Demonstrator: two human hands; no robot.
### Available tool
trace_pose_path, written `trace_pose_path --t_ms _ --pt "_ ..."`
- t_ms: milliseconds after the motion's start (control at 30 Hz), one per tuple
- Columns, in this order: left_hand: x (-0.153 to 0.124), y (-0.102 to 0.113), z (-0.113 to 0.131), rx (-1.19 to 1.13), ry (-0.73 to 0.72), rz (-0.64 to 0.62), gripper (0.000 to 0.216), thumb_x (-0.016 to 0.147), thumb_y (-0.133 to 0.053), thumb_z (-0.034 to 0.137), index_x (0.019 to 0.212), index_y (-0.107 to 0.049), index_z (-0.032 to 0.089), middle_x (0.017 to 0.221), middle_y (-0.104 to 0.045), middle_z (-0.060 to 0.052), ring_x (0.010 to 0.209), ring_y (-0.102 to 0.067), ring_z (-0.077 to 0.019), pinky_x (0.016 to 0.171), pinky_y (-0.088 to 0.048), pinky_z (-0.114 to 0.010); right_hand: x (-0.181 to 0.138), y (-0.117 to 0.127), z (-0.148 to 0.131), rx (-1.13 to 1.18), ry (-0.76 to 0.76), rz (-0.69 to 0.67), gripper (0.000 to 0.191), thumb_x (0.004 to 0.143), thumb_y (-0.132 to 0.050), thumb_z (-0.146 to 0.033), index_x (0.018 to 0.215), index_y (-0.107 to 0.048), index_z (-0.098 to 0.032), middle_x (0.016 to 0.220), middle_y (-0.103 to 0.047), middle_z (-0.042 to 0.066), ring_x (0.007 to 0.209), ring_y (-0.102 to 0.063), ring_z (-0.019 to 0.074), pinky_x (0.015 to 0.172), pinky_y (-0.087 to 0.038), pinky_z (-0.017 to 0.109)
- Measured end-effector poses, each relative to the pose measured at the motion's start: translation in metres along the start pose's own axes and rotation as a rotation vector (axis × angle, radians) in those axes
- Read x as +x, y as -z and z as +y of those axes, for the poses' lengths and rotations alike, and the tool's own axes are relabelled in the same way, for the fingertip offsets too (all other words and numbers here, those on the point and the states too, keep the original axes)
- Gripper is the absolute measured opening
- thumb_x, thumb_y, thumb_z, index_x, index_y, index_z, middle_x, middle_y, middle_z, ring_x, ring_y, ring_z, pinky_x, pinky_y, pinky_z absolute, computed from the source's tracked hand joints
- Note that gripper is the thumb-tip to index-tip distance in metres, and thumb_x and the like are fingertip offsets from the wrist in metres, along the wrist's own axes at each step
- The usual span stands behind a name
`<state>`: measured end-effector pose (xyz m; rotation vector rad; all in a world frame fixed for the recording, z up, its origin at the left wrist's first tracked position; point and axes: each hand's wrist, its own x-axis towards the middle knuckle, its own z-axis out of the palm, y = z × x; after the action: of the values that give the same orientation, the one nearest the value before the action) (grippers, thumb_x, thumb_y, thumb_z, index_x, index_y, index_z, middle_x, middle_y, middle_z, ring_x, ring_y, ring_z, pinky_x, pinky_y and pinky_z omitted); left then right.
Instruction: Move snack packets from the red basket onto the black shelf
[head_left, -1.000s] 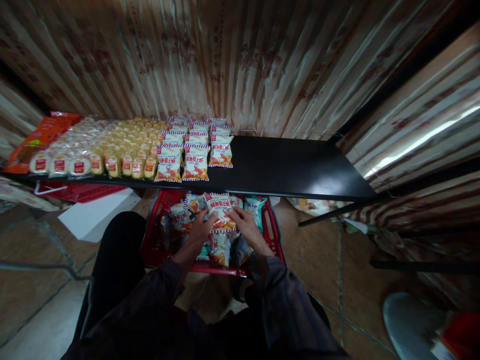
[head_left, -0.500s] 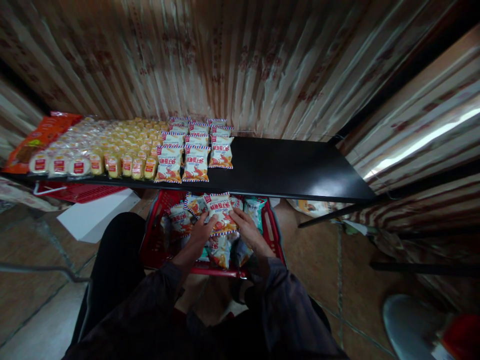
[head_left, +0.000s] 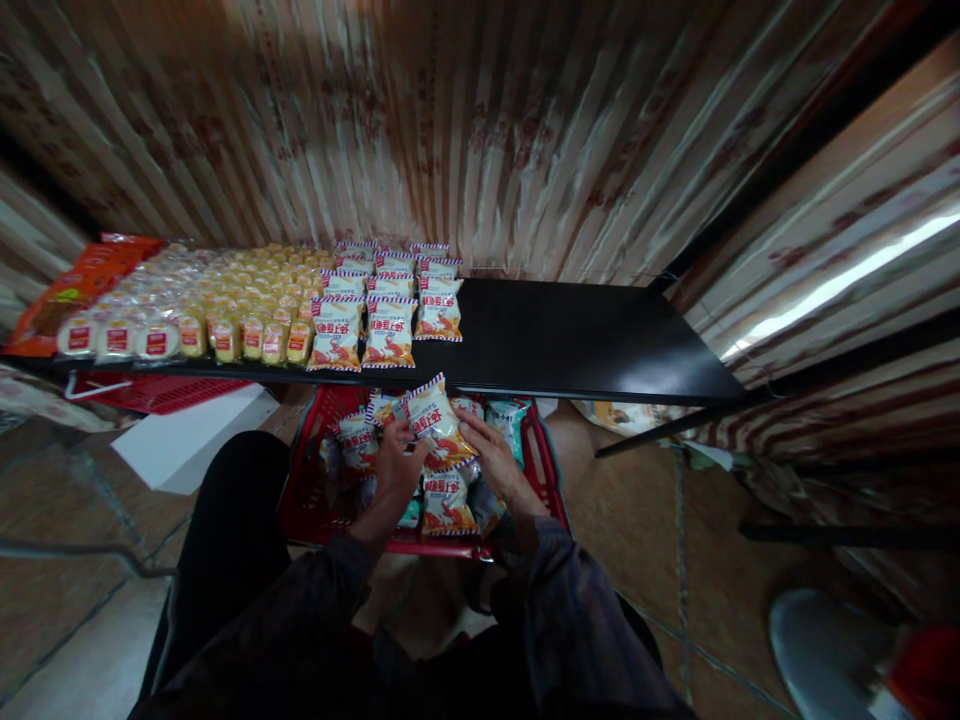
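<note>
Both my hands hold one white snack packet with a red shrimp picture above a red basket on the floor. My left hand grips its left edge, fingers curled. My right hand holds its right edge. The packet is tilted. More of the same packets and a green one lie in the basket. On the black shelf just beyond, matching packets lie in three rows.
Left of the shrimp packets, the shelf carries several rows of yellow wrapped cakes and an orange bag. A second red basket and a white box sit under the shelf. A striped curtain hangs behind. A round grey stool stands at lower right.
The packet in my hands has risen out of the basket and tilted, uncovering another packet beneath. My left hand has shifted up along its edge. The view has dipped slightly.
</note>
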<state>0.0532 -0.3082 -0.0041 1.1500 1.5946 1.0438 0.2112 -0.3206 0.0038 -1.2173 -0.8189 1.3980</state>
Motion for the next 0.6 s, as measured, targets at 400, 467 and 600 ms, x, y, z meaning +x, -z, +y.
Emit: trace_pose_path --t_ms 400,467,600 --pt "-0.02 0.003 0.032 -0.453 0.193 -0.351 0.044 0.071 -0.069 0.043 0.107 -0.06 0.018 0.104 -0.068 -0.008 0.092 -0.064 -0.0216 0.078 -0.05 -0.029 0.002 0.008 0.003 -0.215 0.199 -0.09 0.041 0.077 -0.068 -0.051 0.11 -0.07 -0.028 0.117 -0.067 0.003 0.112 -0.059 0.0242 0.1 -0.044 0.041" --pt "-0.02 0.001 0.031 -0.436 0.208 -0.356 0.051 0.069 -0.072 0.044 0.11 -0.059 0.017 0.099 -0.07 -0.008 0.088 -0.065 -0.022 0.076 -0.05 -0.03 0.001 0.008 0.002 -0.266 0.24 -0.121 0.038 0.079 -0.066 -0.05 0.109 -0.07 -0.028 0.117 -0.067 0.003 0.113 -0.058 0.024 0.101 -0.042 0.041" --pt "-0.018 -0.001 0.029 -0.459 0.201 -0.317 0.047 0.068 -0.072 0.039 0.108 -0.061 0.016 0.092 -0.071 -0.007 0.085 -0.065 -0.0216 0.076 -0.05 -0.03 0.0 0.007 0.0 -0.302 0.286 -0.152 0.037 0.079 -0.066 -0.05 0.108 -0.07 -0.028 0.117 -0.066 0.004 0.114 -0.057 0.0236 0.102 -0.04 0.04"
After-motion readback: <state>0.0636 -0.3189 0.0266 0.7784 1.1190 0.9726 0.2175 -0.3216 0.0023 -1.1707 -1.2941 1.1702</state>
